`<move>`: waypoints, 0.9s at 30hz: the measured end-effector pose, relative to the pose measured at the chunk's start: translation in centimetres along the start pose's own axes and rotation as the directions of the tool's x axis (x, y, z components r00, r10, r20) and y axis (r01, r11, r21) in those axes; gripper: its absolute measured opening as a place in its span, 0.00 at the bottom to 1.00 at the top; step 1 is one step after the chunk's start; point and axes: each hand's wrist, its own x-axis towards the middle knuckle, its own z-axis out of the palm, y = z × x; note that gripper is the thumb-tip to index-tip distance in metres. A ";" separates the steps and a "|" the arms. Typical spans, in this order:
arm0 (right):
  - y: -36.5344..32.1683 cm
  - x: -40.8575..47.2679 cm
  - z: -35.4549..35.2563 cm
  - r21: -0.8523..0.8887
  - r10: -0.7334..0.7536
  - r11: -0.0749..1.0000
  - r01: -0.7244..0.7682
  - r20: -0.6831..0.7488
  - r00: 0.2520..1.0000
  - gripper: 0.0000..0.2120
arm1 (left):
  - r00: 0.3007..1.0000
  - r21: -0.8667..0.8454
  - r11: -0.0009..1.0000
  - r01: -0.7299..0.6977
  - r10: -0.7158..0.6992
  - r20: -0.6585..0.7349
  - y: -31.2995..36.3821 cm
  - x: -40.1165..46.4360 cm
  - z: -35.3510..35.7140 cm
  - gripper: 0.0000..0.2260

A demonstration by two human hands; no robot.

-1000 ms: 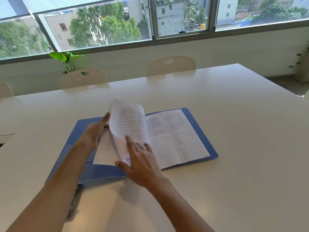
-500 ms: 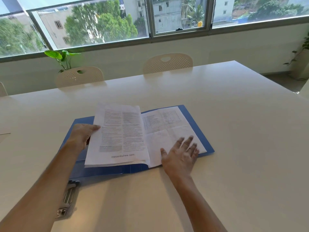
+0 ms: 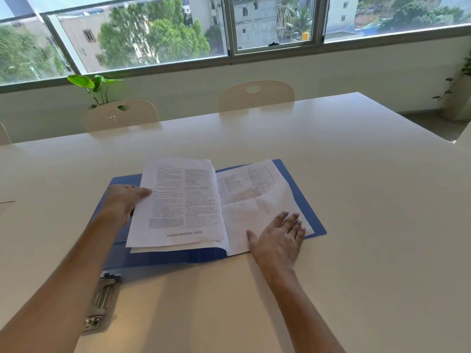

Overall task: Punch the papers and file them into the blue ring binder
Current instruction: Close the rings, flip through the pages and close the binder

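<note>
Nearest the wearer, a metal hole punch [image 3: 102,304] lies on the white worktop [image 3: 356,225], partly under the left forearm and well behind the left hand's fingers. Ahead of it the blue ring binder [image 3: 163,258] lies open and flat, papers on both halves.

The right hand [image 3: 279,239] rests palm down on the near right corner of the right-hand sheets [image 3: 254,200], its fingers [image 3: 290,221] extended and slightly spread, thumb out to the side, pressing the paper flat and gripping nothing. The printed table on these sheets lies beyond the fingertips.

The left hand [image 3: 123,202] sits at the outer edge of the left-hand page [image 3: 183,202]. Its thumb lies on top of the sheet's margin; the other fingers are hidden beneath the paper, so it appears to pinch the page's edge. The page runs to the right of those fingers, with text in columns and a web address near its bottom; more sheets show just under its near edge.

Beyond the binder stand two pale chairs [image 3: 256,96], a green plant [image 3: 95,87] and a window [image 3: 229,26].
</note>
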 end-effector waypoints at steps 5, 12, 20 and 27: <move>-0.3 0.1 -0.1 0.070 -0.058 0.996 0.061 -0.050 0.997 0.48 | 0.999 0.001 1.000 -0.022 0.022 0.029 0.2 -0.2 0.2 0.05; -1.2 0.0 0.1 0.282 -0.159 0.935 0.215 -0.210 0.965 0.38 | 0.999 -0.080 0.997 0.002 0.001 0.042 0.5 -0.5 0.1 0.05; -4.3 -1.5 -0.3 0.367 -0.414 0.789 0.492 -0.273 0.868 0.27 | 0.999 -0.088 0.996 -0.003 0.007 0.050 0.8 -0.8 0.4 0.04; -7.1 -2.5 0.0 0.346 -0.574 0.646 0.680 -0.367 0.732 0.42 | 0.996 -0.127 0.991 -0.030 0.040 0.078 1.6 -1.3 0.8 0.22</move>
